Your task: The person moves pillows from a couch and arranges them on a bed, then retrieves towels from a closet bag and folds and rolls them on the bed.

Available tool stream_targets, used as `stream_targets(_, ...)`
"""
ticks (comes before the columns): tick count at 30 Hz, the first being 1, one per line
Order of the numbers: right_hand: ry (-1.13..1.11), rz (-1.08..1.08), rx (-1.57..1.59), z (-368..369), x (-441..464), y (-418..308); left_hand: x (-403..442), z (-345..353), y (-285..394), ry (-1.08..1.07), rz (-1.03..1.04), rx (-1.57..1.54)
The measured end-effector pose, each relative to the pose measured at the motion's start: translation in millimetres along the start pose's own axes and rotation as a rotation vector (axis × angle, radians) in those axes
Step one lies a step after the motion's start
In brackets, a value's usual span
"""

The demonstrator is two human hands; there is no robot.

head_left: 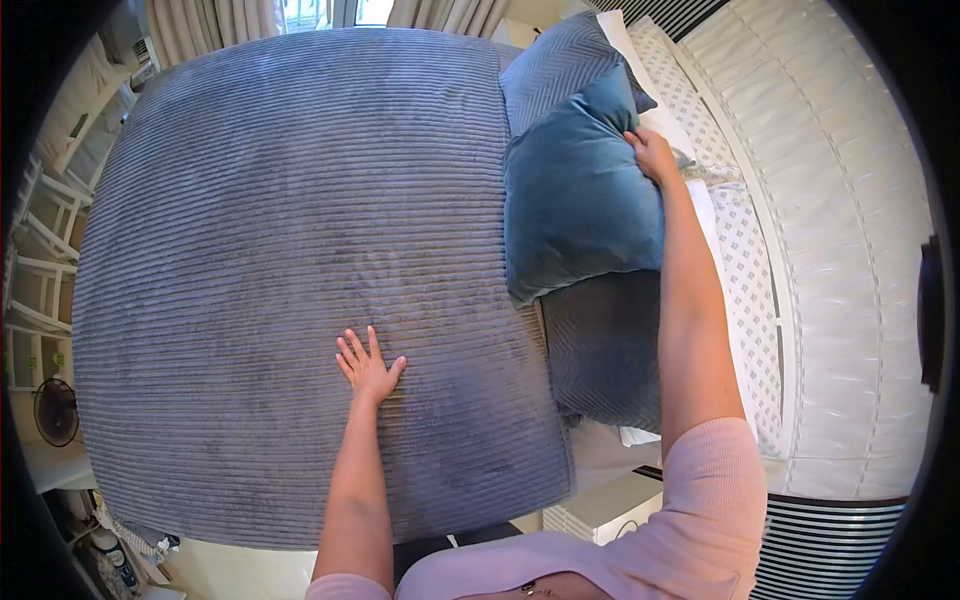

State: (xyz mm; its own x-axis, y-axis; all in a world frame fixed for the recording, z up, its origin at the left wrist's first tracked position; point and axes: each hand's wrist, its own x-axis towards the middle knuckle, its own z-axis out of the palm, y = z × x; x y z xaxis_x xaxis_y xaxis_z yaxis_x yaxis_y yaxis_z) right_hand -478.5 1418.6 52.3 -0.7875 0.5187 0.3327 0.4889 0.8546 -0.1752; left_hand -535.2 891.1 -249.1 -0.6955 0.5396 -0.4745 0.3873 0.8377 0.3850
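My left hand (368, 376) lies flat on the grey ribbed bedspread (300, 220), fingers spread, with nothing in it. Stretched out to the far right, my right hand (654, 155) is closed on the upper right edge of a teal velvet cushion (580, 190). That cushion leans over two grey quilted pillows, one at the far side (560, 70) and one nearer me (605, 350), hiding part of each. My right thumb and some fingertips are hard to make out against the fabric.
White pillows and patterned bedding (740, 240) lie along the padded white headboard (840, 200). A white bedside cabinet (605, 503) stands at the near right. Curtains (230, 30) hang beyond the bed; a dark fan (56, 411) is at the left.
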Motion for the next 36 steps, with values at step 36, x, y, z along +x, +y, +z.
stream_targets(36, -0.010, -0.303, -0.565, 74, -109, -89, 4, 11, -6, -0.008, 0.012, 0.002)
